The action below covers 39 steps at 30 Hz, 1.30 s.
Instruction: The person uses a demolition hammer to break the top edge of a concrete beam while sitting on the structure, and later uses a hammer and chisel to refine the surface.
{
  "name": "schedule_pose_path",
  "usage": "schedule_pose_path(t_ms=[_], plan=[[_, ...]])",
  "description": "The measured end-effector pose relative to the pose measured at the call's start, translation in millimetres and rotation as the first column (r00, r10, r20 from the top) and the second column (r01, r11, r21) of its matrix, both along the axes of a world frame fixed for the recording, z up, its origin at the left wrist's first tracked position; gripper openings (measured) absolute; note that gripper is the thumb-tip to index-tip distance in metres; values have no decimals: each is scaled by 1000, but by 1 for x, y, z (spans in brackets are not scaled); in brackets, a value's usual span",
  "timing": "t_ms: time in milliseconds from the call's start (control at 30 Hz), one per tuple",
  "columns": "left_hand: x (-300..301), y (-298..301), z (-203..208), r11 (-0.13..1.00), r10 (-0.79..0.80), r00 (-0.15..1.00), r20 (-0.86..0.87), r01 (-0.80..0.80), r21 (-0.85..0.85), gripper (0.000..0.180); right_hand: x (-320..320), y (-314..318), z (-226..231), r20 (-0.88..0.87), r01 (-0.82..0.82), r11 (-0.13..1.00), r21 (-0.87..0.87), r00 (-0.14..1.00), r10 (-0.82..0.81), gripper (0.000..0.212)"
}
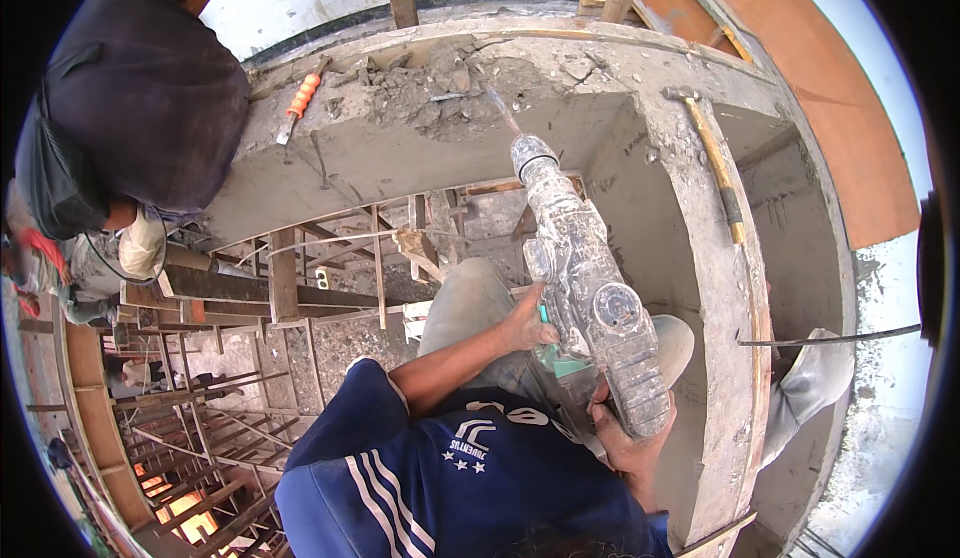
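A dust-caked demolition hammer [590,288] lies slantwise ahead of me, its body over my knees. Its chisel bit [503,110] points away and meets broken, crumbly concrete [440,93] on top of the beam. My left hand [525,323] is closed on the tool's side, by a green part [560,358]. At the rear end my right hand [632,448] wraps round the back of the machine; its grip is partly hidden. On the beam, left of the rubble, lies a flat-bladed tool with an orange ribbed handle [304,94].
A hammer with a wooden handle [712,158] rests on the right-hand concrete wall top [690,198]. Below the beam is a drop with wooden props [285,278] and scaffolding. Another person [140,88] crouches at far left. A dark cable [840,340] crosses at right, near an orange-brown panel [830,108].
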<state>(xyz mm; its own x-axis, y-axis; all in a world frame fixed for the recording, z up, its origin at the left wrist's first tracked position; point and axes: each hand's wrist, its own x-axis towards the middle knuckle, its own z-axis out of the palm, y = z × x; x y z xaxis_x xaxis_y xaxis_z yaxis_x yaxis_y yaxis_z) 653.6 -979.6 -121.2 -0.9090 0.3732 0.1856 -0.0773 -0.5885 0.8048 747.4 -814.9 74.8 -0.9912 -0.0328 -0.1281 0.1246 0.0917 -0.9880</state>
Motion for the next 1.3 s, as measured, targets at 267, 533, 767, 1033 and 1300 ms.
schedule_pose_path(t_ms=[267,533,767,1033,1300], plan=[[-46,19,-27,956,-112,994,17,103,275,120,-39,-32,24,-98,-42,976,214,993,64,24],[-59,35,6,798,-168,983,69,95,596,98,-71,-68,75,34,-94,912,400,996,88,38],[-67,35,11,894,-267,959,92,211,394,89,-95,-70,113,185,-251,618,745,968,170,45],[-81,34,12,721,-610,730,310,347,600,77,-95,-60,104,161,-255,340,905,946,281,25],[-82,57,-29,957,-15,990,-142,56,284,68,-102,-63,84,98,-249,454,856,939,331,27]])
